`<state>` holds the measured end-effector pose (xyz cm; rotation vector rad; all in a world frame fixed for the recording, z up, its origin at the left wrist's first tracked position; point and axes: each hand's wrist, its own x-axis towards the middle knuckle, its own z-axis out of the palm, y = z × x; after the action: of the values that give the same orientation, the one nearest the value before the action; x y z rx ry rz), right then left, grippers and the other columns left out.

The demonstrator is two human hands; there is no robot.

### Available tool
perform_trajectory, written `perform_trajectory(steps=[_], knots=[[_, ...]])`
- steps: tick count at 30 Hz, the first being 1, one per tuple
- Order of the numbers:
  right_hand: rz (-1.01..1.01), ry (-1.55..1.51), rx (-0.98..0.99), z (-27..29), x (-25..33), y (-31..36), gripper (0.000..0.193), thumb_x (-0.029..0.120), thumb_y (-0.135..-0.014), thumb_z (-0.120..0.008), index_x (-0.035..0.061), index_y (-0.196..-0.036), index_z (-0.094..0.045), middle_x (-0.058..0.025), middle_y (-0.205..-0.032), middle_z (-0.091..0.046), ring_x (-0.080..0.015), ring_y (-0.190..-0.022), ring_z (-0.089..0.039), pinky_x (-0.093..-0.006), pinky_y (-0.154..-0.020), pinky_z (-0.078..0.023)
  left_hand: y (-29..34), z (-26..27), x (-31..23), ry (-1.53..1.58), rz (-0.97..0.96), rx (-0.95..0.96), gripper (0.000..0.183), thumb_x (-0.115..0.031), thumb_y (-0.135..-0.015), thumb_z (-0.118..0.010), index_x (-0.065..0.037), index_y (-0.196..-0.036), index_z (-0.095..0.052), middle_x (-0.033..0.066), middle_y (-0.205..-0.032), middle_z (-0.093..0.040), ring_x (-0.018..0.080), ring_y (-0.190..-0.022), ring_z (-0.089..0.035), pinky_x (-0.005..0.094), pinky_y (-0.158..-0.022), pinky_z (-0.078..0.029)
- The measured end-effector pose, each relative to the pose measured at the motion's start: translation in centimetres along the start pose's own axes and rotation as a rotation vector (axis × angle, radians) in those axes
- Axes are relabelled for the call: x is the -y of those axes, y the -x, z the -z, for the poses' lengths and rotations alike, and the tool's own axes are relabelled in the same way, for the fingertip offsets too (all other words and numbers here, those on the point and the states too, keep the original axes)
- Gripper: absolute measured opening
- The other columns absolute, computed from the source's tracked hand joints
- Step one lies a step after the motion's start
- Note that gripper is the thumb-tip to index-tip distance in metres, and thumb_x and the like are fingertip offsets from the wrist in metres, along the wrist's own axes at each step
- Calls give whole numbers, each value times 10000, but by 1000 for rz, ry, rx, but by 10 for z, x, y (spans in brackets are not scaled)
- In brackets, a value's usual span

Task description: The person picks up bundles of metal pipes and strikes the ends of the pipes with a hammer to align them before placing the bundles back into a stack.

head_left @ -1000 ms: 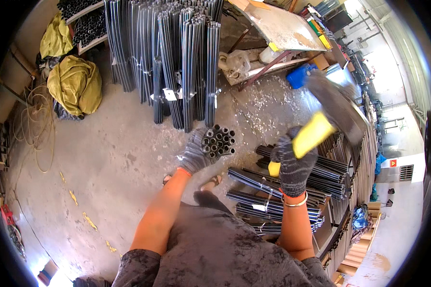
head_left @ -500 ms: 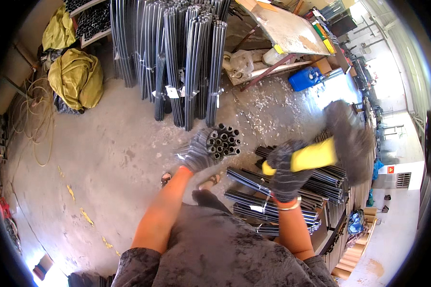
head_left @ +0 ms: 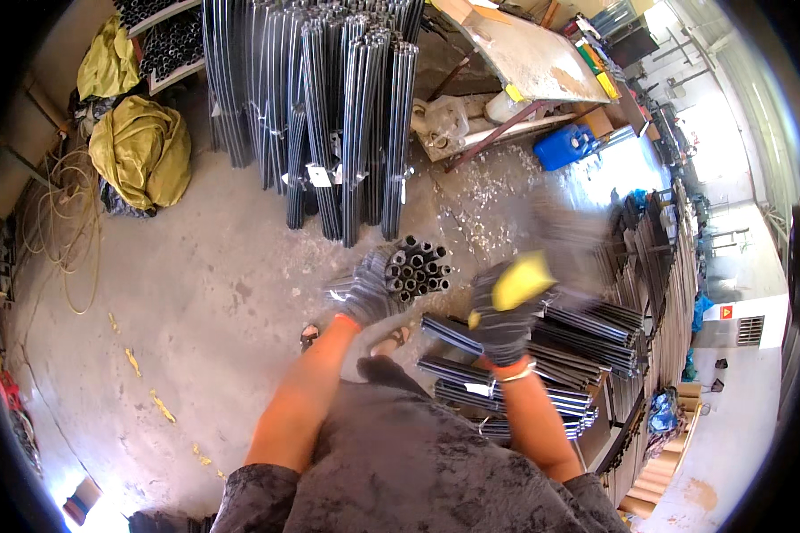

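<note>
Standing upright in front of me is a bundle of dark metal tubes [head_left: 420,268], its open round ends facing up. My left hand [head_left: 364,289], in a striped grey glove, is closed around the bundle's left side. To the right, my gloved right hand [head_left: 505,318] grips a yellow-handled tool [head_left: 523,281]. The tool's dark head is smeared by motion, so its kind cannot be made out. It is apart from the tubes. Below the right hand, tied tube bundles [head_left: 471,389] lie in a stack.
Tall tied tube bundles [head_left: 356,133] stand beyond the held one. Farther right are a worktable [head_left: 542,62] and a blue jerrycan [head_left: 564,148]. Yellow sacks [head_left: 140,155] and a coiled hose [head_left: 67,222] lie at left. Pale scraps litter the concrete floor [head_left: 213,293].
My right hand and the yellow-handled tool have moved left, closer to the upright tubes. My left hand keeps its grip on the bundle, almost unmoved.
</note>
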<state>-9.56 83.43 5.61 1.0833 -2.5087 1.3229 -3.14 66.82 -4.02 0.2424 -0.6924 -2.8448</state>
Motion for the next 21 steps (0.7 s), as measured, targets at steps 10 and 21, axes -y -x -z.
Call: perform_trajectory(steps=[10,21], knots=[[-2,-111,151,38,89,-78,131,112,-871,-594,29,-966,-560,-51,-762,-584,-123,-660,-568,-274,-513,-439,9,-2,-7,200,-13,84,363,-230,-909,-448,5,-1179,-507,152,-1219,-567,316,-1090,-557,425,-965,-449],[-180,-234,194,14,74,-64,107,48,-829,-638,55,-919,-582,0,-703,-550,-112,-536,-495,-253,-483,-411,-3,38,9,-1445,-833,129,317,-212,-967,-400,1,-1145,-554,151,-1159,-616,258,-1047,-614,382,-926,-511]])
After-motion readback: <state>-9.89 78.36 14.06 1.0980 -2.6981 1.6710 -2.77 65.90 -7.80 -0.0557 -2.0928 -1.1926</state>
